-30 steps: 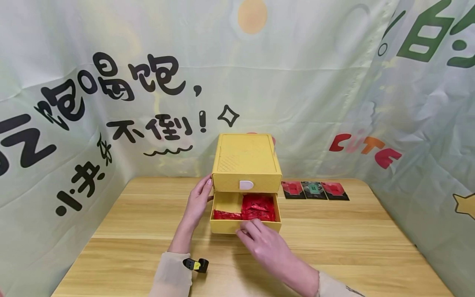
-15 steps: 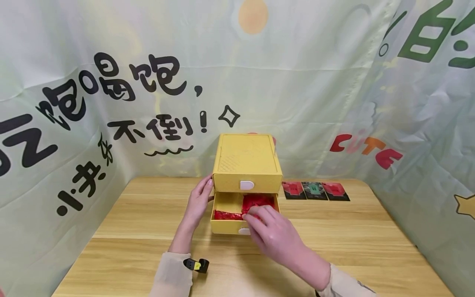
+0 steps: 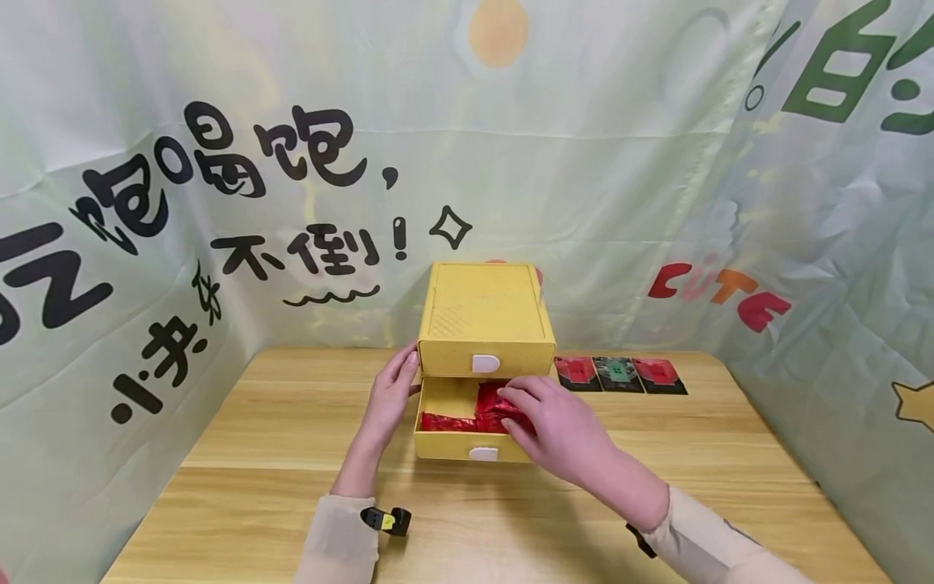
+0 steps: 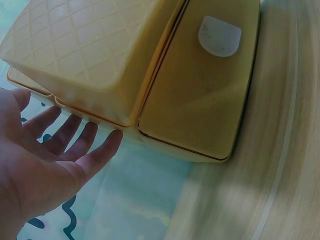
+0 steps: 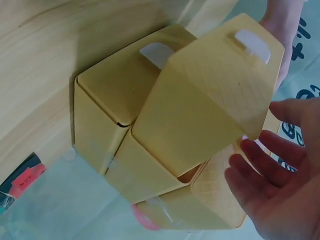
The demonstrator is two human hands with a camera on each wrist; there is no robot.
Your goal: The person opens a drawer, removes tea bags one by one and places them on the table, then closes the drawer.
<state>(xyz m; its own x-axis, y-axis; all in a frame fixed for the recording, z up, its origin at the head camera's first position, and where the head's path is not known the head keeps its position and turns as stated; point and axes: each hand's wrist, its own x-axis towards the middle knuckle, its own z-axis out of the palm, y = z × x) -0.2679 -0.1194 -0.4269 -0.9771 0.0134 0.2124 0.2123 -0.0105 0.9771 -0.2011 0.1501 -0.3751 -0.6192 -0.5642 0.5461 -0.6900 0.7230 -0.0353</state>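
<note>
The yellow drawer unit (image 3: 487,304) stands on the surface (image 3: 277,422), its middle drawer (image 3: 441,446) open and overhanging the bottom drawer (image 4: 200,95) (which only the wrist views show). Red packets (image 3: 448,423) lie in the middle drawer, partly covered by the right hand (image 3: 562,422), so their number is unclear. That hand's fingers are bent and parted over the drawer's right side; whether they pinch a packet, I cannot tell. The left hand (image 3: 385,397), fingers spread and slightly bent around nothing, is at the unit's left side.
</note>
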